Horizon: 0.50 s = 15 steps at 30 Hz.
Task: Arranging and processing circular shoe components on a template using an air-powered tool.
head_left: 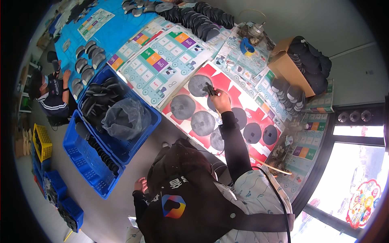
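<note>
My right hand [221, 102] is closed around a black tool [209, 89] that looks like a spray gun. Its front end is over the lower right of a round grey disc [198, 85]. More discs lie spread on the red and white printed sheet, among them one [182, 107] at the left, one [203, 123] nearer me and one [252, 133] to the right with a dark square mark in its middle. My forearm and hand partly cover other discs. Down by my side, away from the table, my left hand [141, 184] holds nothing, its fingers apart.
Left of the table stand blue crates [156, 117] with dark curved pieces and a clear plastic bag. Stacked dark pads fill a cardboard box [283, 60] at the far right. Tape [246, 47] lies behind the sheet. Another person [52, 95] works at the blue-covered table.
</note>
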{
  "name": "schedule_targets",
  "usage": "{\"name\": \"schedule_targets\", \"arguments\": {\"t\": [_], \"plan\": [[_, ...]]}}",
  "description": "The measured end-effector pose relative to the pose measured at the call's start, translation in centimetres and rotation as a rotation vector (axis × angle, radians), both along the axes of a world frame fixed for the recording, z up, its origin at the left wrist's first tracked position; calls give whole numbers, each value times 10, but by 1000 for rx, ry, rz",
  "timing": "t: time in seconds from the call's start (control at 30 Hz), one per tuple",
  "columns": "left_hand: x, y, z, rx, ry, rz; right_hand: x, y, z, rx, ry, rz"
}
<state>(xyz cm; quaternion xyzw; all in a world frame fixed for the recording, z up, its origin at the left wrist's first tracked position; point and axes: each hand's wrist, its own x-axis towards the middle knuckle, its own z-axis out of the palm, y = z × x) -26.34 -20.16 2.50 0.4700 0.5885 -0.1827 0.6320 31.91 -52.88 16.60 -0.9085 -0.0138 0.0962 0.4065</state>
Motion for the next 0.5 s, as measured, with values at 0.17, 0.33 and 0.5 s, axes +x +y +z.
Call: {"name": "schedule_targets", "arguments": {"t": [0.17,0.33,0.5], "plan": [[-3,-2,1,-12,-54,45,-3,1,8,13,50,33],[1,-2,3,-19,75,73,-5,-1,9,-39,83,75],[-3,-3,1,-27,25,102,-8,-2,11,-46,85,84]]}}
